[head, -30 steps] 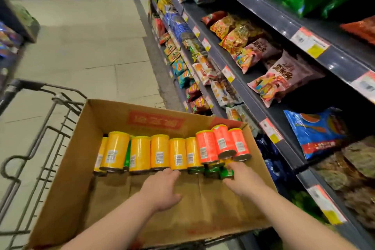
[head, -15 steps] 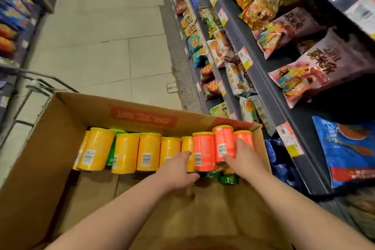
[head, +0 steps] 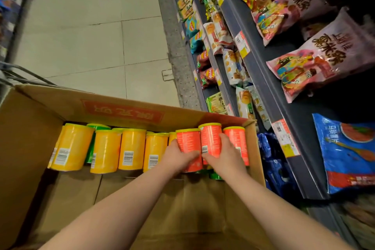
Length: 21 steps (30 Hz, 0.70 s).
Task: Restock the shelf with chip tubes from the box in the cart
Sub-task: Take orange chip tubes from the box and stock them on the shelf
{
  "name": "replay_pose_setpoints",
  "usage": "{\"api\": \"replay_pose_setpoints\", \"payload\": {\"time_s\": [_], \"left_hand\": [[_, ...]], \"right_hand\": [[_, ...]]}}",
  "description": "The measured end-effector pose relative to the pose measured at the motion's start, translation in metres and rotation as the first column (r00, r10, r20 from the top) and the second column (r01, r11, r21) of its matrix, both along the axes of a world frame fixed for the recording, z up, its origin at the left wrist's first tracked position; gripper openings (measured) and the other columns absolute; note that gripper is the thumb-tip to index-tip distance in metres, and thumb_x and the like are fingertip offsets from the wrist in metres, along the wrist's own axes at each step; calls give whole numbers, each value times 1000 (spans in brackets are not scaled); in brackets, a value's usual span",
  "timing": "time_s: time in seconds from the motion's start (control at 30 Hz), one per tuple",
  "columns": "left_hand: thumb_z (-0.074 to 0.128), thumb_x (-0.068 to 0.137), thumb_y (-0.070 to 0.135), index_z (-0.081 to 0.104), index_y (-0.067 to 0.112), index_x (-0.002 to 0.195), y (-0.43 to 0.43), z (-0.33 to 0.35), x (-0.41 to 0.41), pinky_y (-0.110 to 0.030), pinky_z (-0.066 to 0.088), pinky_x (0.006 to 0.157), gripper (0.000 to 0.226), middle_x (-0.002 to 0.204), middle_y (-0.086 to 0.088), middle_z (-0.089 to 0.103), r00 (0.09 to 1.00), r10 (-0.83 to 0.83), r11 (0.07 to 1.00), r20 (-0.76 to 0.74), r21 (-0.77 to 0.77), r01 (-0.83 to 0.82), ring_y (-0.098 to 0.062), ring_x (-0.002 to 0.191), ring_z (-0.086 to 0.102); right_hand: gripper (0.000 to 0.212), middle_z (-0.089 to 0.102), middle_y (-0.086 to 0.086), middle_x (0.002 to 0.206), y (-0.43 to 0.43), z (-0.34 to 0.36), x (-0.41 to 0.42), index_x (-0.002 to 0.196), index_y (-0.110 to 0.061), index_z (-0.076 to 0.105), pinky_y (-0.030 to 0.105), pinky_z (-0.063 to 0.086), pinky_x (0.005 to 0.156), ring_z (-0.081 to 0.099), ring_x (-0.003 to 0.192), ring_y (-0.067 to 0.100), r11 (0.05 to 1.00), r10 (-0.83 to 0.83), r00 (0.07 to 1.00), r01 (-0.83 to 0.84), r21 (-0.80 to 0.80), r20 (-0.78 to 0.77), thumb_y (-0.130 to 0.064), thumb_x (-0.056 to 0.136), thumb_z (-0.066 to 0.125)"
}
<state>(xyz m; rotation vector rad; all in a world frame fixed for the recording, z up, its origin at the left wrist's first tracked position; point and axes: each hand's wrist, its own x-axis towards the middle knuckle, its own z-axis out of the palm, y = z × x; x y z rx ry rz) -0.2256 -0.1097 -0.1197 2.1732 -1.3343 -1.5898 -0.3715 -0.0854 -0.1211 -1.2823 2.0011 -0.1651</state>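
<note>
A cardboard box (head: pixel 30 148) lies open in the cart, with a row of chip tubes along its far wall. Several yellow tubes (head: pixel 105 150) fill the left and middle. Three orange tubes stand at the right end. My left hand (head: pixel 178 156) grips the left orange tube (head: pixel 187 140). My right hand (head: pixel 225 154) curls round the middle orange tube (head: pixel 210 138), which sits a little higher than its neighbours. The third orange tube (head: pixel 236 138) stands against the box's right wall. Green tubes (head: pixel 215 175) show beneath, mostly hidden.
The dark shelf unit (head: pixel 263 79) runs along the right, full of snack bags with price tags on its edges. A blue bag (head: pixel 345 152) lies nearest on that shelf. The cart's wire frame (head: pixel 18 75) shows at the left. Tiled aisle floor (head: pixel 91 36) stretches ahead.
Both hands have moved forward from the box floor onto the orange tubes and closed round them. The view has tilted down and nearer to the box.
</note>
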Motion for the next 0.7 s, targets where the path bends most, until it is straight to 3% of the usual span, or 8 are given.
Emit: {"api": "replay_pose_setpoints", "payload": {"time_s": [0.2, 0.4, 0.5, 0.63, 0.7], "left_hand": [[79, 72, 41, 46, 10, 129, 2, -6, -2, -45, 49, 96, 72, 124, -10, 59, 998, 57, 998, 24, 14, -57, -27, 110, 59], [81, 70, 37, 41, 12, 126, 10, -7, 5, -46, 50, 95, 73, 120, -8, 59, 992, 121, 993, -24, 10, -120, -26, 106, 61], [81, 71, 34, 39, 14, 123, 13, -4, 10, -46, 49, 95, 69, 120, -9, 59, 990, 135, 991, -31, -18, -135, -26, 106, 61], [80, 72, 35, 39, 11, 129, 19, 1, 22, -42, 49, 95, 73, 119, -8, 59, 989, 146, 988, 14, -56, -145, -27, 106, 60], [79, 72, 35, 39, 11, 128, 23, 6, 28, -45, 49, 95, 73, 120, -10, 59, 986, 164, 984, -10, -61, -165, -27, 105, 61]], "right_hand": [[93, 34, 10, 143, -7, 3, 1, 148, -14, 18, 40, 39, 102, 42, 129, 30, 998, -60, 998, 60, 26, -26, -48, 78, 70], [90, 48, 9, 133, -12, 2, 6, 142, -17, 21, 42, 44, 95, 49, 122, 33, 996, 8, 997, -1, 93, -78, -51, 76, 72], [103, 36, 10, 144, -10, 1, 9, 147, -14, 11, 43, 38, 102, 39, 131, 32, 993, -1, 996, 12, 113, -91, -50, 73, 74], [89, 35, 9, 137, 0, 2, 12, 142, -14, 26, 40, 40, 98, 43, 125, 31, 996, -22, 998, 27, 82, -67, -47, 73, 73], [91, 34, 9, 139, 8, 6, 12, 144, -15, 24, 38, 41, 98, 45, 124, 30, 996, -70, 998, 70, 52, -6, -45, 74, 73]]}}
